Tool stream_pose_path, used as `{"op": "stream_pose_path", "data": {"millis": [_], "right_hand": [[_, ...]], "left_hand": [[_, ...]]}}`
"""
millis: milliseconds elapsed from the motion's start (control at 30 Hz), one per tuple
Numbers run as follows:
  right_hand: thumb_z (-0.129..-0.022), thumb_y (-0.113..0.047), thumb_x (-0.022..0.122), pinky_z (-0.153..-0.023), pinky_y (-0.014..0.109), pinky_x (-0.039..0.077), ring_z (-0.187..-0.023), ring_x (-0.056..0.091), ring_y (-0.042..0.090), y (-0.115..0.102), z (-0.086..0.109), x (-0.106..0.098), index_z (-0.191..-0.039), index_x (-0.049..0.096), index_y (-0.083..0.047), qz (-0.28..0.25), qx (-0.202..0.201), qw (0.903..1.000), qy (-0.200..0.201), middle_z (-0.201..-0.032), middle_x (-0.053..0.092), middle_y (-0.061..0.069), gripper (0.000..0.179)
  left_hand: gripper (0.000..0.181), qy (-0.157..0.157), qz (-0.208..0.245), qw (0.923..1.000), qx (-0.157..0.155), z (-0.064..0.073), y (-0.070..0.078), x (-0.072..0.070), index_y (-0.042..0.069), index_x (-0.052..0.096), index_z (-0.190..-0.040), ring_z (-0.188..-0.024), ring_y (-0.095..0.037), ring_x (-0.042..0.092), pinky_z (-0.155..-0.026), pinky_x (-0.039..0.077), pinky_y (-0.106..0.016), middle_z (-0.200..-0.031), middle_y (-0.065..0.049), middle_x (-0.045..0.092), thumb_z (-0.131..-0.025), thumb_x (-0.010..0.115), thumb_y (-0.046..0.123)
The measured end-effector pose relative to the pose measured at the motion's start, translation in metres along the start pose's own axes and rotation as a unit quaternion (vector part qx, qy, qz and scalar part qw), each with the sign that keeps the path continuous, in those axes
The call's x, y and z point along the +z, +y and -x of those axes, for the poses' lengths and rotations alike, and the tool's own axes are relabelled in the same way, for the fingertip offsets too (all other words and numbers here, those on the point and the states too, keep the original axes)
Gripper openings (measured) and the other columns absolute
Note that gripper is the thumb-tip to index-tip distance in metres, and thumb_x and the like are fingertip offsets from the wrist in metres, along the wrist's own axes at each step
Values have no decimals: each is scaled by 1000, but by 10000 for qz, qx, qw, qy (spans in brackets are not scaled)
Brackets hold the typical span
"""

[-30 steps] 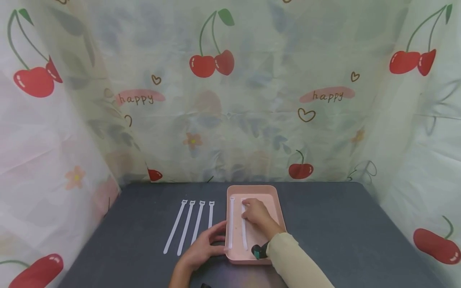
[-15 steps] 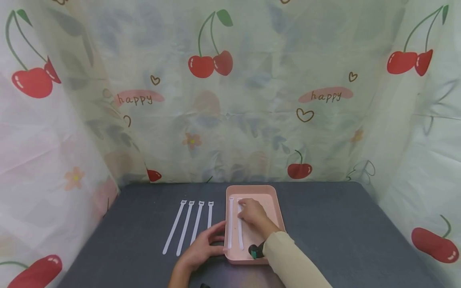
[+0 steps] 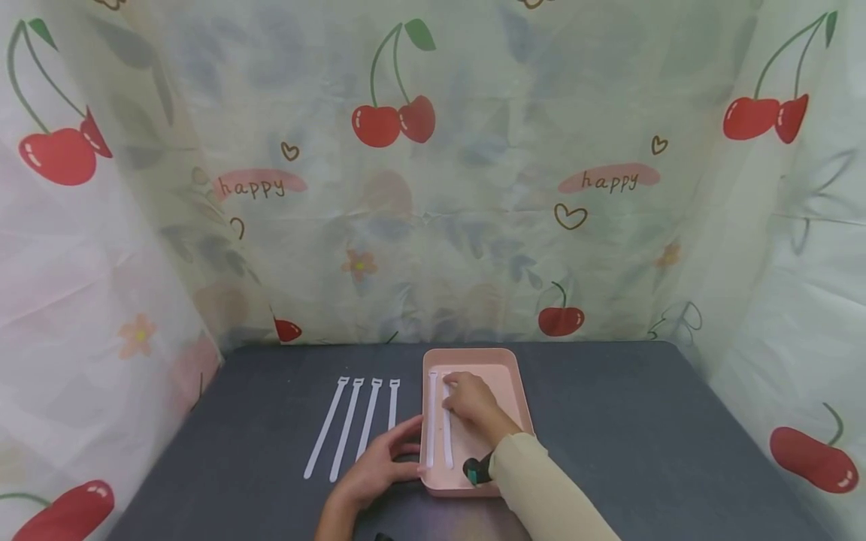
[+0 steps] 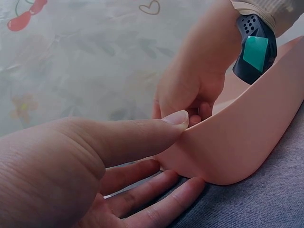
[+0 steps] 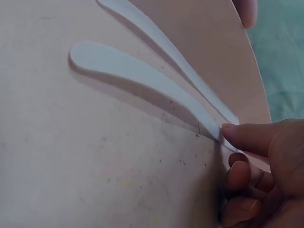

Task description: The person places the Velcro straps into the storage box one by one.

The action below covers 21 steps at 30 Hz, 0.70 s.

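Note:
In the head view, a pink tray (image 3: 497, 379) has two white cable straps lying lengthwise in its left part. My right hand (image 3: 473, 402) pinches the upper end of the right-hand cable strap (image 3: 448, 447) between thumb and fingers. In the right wrist view this strap (image 5: 123, 66) bows up a little from the tray floor. The other strap (image 5: 161, 40) lies beside it, not held. My left hand (image 3: 379, 466) touches the tray's left side. In the left wrist view its thumb rests at the rim (image 4: 223, 114), with fairly straight fingers against the outer wall.
Several more white cable straps (image 3: 348, 428) lie in a row on the dark table (image 3: 609, 436), left of the tray, the nearest partly hidden by my left hand. A cherry-patterned curtain (image 3: 460, 248) encloses the back and sides.
My right hand has shifted left within the tray, bringing the pinched strap closer and nearly parallel to the other strap. The left hand has stayed at the tray's side.

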State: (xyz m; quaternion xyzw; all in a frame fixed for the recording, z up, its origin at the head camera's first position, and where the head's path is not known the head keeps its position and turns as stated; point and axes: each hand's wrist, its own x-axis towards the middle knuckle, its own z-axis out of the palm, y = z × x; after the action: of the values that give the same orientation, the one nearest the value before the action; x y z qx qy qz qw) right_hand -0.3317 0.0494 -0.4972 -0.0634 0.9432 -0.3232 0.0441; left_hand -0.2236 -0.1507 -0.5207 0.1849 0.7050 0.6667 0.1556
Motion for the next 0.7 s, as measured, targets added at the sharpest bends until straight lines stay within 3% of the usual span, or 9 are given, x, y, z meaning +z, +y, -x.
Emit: {"op": "stream_pose_path", "data": {"millis": [200, 400, 700], "right_hand": [[-81, -12, 75, -93, 44, 45, -108, 59, 28, 5, 0, -3, -122, 67, -8, -297, -259, 9991, 181, -124, 64, 13, 42], [-84, -12, 72, -81, 38, 48, -91, 59, 22, 14, -1, -6, -115, 70, -7, -540, -390, 9971, 356, -112, 68, 10, 31], [-91, -13, 66, -57, 31, 47, -61, 56, 17, 22, 1, -24, -118, 66, -4, -1179, -507, 9914, 246, -74, 61, 4, 28]], "left_hand": [[77, 11, -99, 9999, -14, -1, 1, 0, 4, 33, -150, -121, -35, 52, -92, 47, -33, -146, -22, 42, -84, 73, 3], [77, -29, -153, 9998, 79, -1, 0, 0, 3, 32, -151, -121, -36, 51, -94, 46, -36, -146, -22, 41, -85, 72, 2], [77, -31, -117, 9999, 116, -1, -2, 1, 2, 32, -151, -121, -36, 51, -93, 46, -35, -146, -23, 40, -84, 71, 1]]}}
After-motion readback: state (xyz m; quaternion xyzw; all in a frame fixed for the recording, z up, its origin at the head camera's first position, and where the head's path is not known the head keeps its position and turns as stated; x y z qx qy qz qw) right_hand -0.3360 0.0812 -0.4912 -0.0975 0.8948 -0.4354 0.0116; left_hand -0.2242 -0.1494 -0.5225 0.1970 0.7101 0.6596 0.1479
